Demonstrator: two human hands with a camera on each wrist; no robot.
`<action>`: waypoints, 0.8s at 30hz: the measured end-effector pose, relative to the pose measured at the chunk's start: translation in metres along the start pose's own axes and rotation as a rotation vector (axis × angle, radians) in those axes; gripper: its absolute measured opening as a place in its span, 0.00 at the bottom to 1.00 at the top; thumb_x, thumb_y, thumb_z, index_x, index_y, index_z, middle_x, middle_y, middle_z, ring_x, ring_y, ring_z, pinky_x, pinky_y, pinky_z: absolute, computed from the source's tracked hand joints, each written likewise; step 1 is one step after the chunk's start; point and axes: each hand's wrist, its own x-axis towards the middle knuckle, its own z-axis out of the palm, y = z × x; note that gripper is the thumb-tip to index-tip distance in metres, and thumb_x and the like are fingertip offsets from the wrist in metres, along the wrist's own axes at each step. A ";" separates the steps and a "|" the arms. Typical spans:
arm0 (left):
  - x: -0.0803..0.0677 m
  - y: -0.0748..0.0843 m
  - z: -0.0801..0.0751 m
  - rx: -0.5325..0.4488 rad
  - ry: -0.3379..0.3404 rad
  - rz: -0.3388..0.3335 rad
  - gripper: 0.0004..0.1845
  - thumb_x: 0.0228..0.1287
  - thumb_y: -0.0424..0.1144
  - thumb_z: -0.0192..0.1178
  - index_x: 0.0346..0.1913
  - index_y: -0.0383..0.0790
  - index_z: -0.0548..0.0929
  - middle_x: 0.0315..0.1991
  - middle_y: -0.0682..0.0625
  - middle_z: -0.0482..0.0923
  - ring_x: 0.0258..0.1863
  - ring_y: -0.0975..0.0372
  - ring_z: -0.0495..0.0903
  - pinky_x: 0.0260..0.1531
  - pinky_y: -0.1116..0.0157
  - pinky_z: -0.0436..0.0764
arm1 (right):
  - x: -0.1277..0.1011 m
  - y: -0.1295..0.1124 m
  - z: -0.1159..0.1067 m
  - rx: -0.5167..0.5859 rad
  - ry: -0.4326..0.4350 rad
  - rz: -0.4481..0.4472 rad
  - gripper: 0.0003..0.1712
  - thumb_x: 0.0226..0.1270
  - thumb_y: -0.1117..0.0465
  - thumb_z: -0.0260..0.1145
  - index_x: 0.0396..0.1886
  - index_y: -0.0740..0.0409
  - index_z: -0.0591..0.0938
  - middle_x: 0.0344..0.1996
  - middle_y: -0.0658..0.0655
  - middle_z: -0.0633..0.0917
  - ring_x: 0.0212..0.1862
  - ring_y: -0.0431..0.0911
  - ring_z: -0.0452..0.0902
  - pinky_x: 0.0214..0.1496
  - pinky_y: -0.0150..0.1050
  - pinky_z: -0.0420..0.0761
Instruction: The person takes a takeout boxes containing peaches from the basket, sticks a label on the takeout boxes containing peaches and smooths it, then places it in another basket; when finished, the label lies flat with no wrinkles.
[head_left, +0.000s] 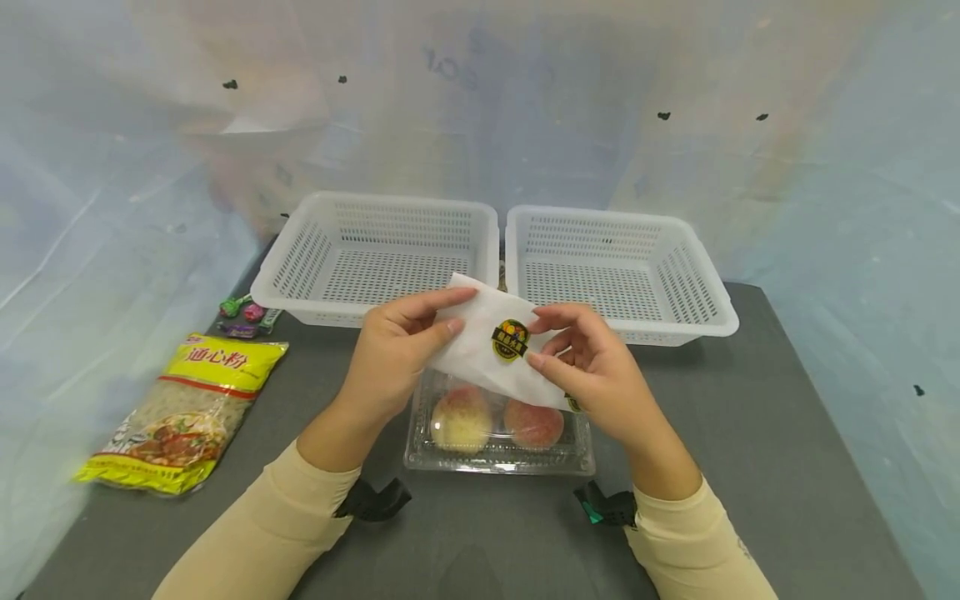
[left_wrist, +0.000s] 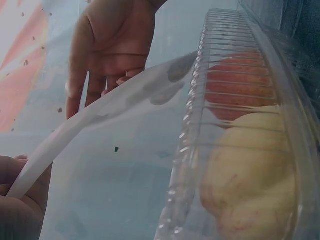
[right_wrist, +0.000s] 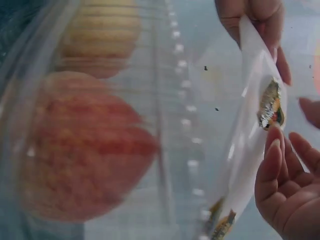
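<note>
From the head camera, the person has both hands up over the middle of the dark table [head_left: 787, 433]. The left hand [head_left: 393, 354] pinches the left edge of a white paper sheet [head_left: 480, 346], thumb under and fingers curled over the top. The right hand [head_left: 592, 367] pinches the sheet's right side, thumb tip pressed just beside the round black-and-yellow sticker [head_left: 510, 340] printed on it. Directly below the fingers sits a clear plastic clamshell box [head_left: 498, 454] holding two peaches [head_left: 534, 423], side by side. Beyond the fingertips stand two white perforated baskets, the left basket [head_left: 375, 254] and the right basket [head_left: 618, 271], nearly touching each other. Well off to the left of the left hand lies a yellow bag of macaroni [head_left: 183, 412], with a few small wrapped sweets [head_left: 243, 312] past it.

From the left wrist camera, the sheet [left_wrist: 100, 112] arcs up from the left hand's fingers [left_wrist: 20, 200] at the bottom corner to the right hand [left_wrist: 112, 45] above, whose fingers hang loosely parted behind the paper. The box [left_wrist: 240, 140] fills the right side, a pale peach nearest, a redder one behind.

From the right wrist camera, the right hand's fingers [right_wrist: 285, 180] are lightly curled against the sheet [right_wrist: 250, 140] just under the sticker [right_wrist: 271, 105]; the left hand's fingers [right_wrist: 255, 20] pinch its top. The box [right_wrist: 165, 125] is blurred to the left.
</note>
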 end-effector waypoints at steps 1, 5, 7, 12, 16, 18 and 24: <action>0.000 -0.001 0.000 0.008 -0.001 0.000 0.18 0.70 0.17 0.64 0.60 0.22 0.86 0.59 0.37 0.86 0.46 0.53 0.85 0.40 0.61 0.89 | 0.000 0.001 0.001 -0.023 0.012 0.011 0.26 0.71 0.75 0.74 0.66 0.63 0.82 0.54 0.61 0.84 0.45 0.53 0.82 0.43 0.37 0.84; 0.000 -0.002 0.001 0.021 0.002 0.001 0.17 0.70 0.17 0.65 0.60 0.24 0.87 0.58 0.38 0.86 0.45 0.53 0.85 0.39 0.61 0.89 | 0.001 0.003 0.005 -0.106 0.053 0.037 0.18 0.72 0.72 0.75 0.60 0.61 0.88 0.50 0.57 0.85 0.46 0.52 0.81 0.45 0.37 0.83; 0.000 -0.003 0.001 0.012 0.006 -0.001 0.17 0.70 0.18 0.65 0.60 0.24 0.87 0.58 0.38 0.87 0.45 0.52 0.86 0.39 0.60 0.90 | 0.001 0.004 0.007 -0.132 0.073 0.034 0.14 0.73 0.70 0.75 0.56 0.60 0.90 0.48 0.55 0.86 0.46 0.51 0.81 0.45 0.37 0.82; -0.001 -0.005 0.001 0.017 0.003 -0.004 0.17 0.70 0.18 0.66 0.59 0.26 0.88 0.59 0.40 0.87 0.50 0.50 0.88 0.43 0.57 0.90 | 0.002 0.004 0.009 -0.149 0.139 0.017 0.07 0.74 0.71 0.74 0.48 0.59 0.90 0.44 0.54 0.85 0.43 0.51 0.80 0.41 0.35 0.81; -0.001 -0.007 -0.001 0.103 -0.025 0.030 0.16 0.69 0.18 0.67 0.58 0.27 0.90 0.60 0.43 0.88 0.54 0.51 0.88 0.47 0.57 0.89 | 0.001 0.002 0.008 -0.127 0.158 0.005 0.06 0.75 0.73 0.72 0.46 0.62 0.88 0.45 0.56 0.86 0.41 0.51 0.81 0.39 0.34 0.81; -0.001 -0.008 -0.002 0.152 -0.044 0.051 0.16 0.68 0.18 0.68 0.56 0.28 0.91 0.59 0.45 0.88 0.56 0.52 0.88 0.48 0.58 0.88 | 0.001 0.002 0.006 -0.119 0.157 0.004 0.06 0.75 0.74 0.71 0.46 0.63 0.87 0.45 0.56 0.86 0.41 0.51 0.81 0.39 0.34 0.81; -0.001 -0.008 -0.004 0.203 -0.076 0.024 0.16 0.69 0.20 0.69 0.56 0.30 0.92 0.60 0.46 0.88 0.53 0.54 0.88 0.46 0.61 0.88 | -0.002 -0.002 -0.001 -0.095 0.161 -0.011 0.07 0.75 0.76 0.70 0.47 0.65 0.86 0.45 0.58 0.85 0.43 0.49 0.81 0.40 0.33 0.81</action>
